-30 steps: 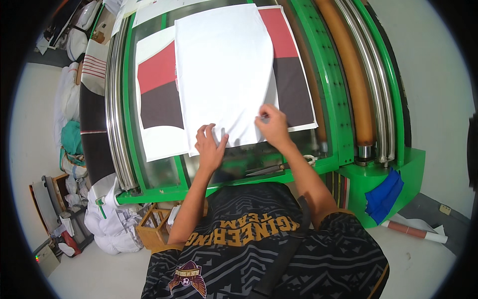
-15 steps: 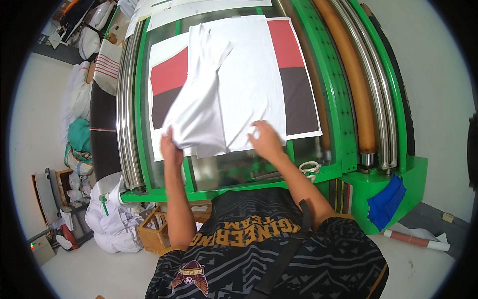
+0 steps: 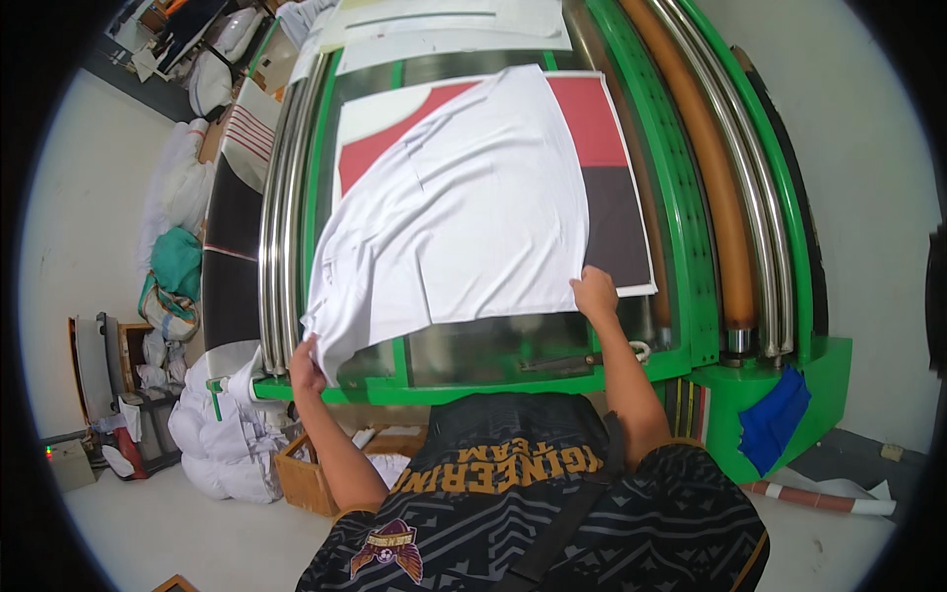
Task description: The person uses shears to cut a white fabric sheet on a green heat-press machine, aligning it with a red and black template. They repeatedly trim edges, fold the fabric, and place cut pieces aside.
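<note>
A white cloth (image 3: 464,227) lies wrinkled over a printed sheet (image 3: 614,212) with red and dark grey areas. Its left part is pulled out toward me, past the sheet's near left side. At that near left corner my left hand (image 3: 307,367) is closed on the cloth. My right hand (image 3: 596,293) is closed at the cloth's near right corner, gripping its edge beside the dark part of the sheet. Red and white parts of the sheet show at the far left, and a red and dark strip runs along the right. Most of the sheet's middle is hidden.
The sheet rests on a green-framed machine bed (image 3: 473,390) with metal rollers (image 3: 281,237) at left and a brown roller (image 3: 725,197) at right. White sheets (image 3: 454,39) lie at the far end. A blue cloth (image 3: 773,422) hangs at the right corner; a wooden crate (image 3: 304,481) stands below.
The cloth's folded left part has been spread out to the left and toward me. My left hand moved left and nearer; my right hand moved right to the cloth's near right corner.
</note>
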The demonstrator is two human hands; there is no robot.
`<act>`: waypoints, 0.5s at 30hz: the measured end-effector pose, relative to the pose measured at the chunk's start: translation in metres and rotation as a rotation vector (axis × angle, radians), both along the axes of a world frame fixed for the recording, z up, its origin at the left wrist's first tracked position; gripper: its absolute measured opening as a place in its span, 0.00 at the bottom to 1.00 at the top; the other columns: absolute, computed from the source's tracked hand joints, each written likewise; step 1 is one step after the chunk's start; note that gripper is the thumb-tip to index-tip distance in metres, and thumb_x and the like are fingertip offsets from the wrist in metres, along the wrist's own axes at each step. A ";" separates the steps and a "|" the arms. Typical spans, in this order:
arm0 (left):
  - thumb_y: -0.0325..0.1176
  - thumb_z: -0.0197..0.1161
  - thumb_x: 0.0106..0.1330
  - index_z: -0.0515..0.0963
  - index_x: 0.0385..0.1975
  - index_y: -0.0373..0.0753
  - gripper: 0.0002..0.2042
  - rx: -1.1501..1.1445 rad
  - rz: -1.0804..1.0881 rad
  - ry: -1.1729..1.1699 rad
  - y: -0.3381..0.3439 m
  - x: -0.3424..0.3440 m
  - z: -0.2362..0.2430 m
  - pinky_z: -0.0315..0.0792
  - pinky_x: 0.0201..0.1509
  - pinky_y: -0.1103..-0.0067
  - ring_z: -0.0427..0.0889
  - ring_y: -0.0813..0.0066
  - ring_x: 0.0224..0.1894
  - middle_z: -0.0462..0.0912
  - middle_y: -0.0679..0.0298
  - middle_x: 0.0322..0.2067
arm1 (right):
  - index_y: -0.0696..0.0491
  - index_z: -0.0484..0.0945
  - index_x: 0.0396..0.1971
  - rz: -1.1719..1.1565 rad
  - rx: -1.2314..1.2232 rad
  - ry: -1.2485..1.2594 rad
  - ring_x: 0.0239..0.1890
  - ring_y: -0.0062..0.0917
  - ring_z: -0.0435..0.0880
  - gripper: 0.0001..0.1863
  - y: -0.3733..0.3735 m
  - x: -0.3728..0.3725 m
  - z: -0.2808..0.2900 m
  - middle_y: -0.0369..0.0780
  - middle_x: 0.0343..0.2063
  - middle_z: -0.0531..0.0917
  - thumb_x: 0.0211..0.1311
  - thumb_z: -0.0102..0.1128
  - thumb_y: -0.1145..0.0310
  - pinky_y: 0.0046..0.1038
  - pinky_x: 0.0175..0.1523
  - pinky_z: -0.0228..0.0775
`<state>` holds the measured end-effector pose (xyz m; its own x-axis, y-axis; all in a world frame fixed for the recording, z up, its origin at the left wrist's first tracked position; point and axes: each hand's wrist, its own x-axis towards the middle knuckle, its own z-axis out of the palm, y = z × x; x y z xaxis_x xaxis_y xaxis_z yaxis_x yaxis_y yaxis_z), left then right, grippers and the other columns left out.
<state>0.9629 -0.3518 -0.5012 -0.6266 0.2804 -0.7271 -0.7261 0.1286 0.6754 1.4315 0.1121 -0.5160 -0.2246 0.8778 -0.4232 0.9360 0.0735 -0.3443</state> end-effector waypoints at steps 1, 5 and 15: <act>0.38 0.60 0.84 0.77 0.69 0.31 0.21 0.016 -0.046 0.032 -0.010 -0.002 -0.007 0.80 0.68 0.58 0.87 0.54 0.63 0.85 0.50 0.65 | 0.55 0.87 0.40 0.008 0.027 0.054 0.56 0.53 0.89 0.18 -0.003 0.000 -0.006 0.53 0.47 0.90 0.67 0.76 0.54 0.52 0.58 0.81; 0.34 0.59 0.85 0.76 0.67 0.30 0.19 0.146 0.017 0.305 0.005 -0.007 -0.021 0.80 0.68 0.60 0.88 0.55 0.60 0.87 0.51 0.61 | 0.56 0.77 0.25 -0.134 0.032 0.726 0.28 0.20 0.71 0.13 0.010 0.006 -0.019 0.34 0.22 0.75 0.63 0.75 0.69 0.32 0.35 0.66; 0.41 0.55 0.89 0.78 0.63 0.37 0.16 0.528 0.289 0.453 0.018 -0.086 0.031 0.83 0.66 0.65 0.88 0.61 0.60 0.87 0.55 0.58 | 0.48 0.77 0.47 -0.255 -0.142 1.892 0.69 0.32 0.82 0.03 0.024 -0.038 0.193 0.44 0.73 0.81 0.79 0.60 0.69 0.41 0.77 0.72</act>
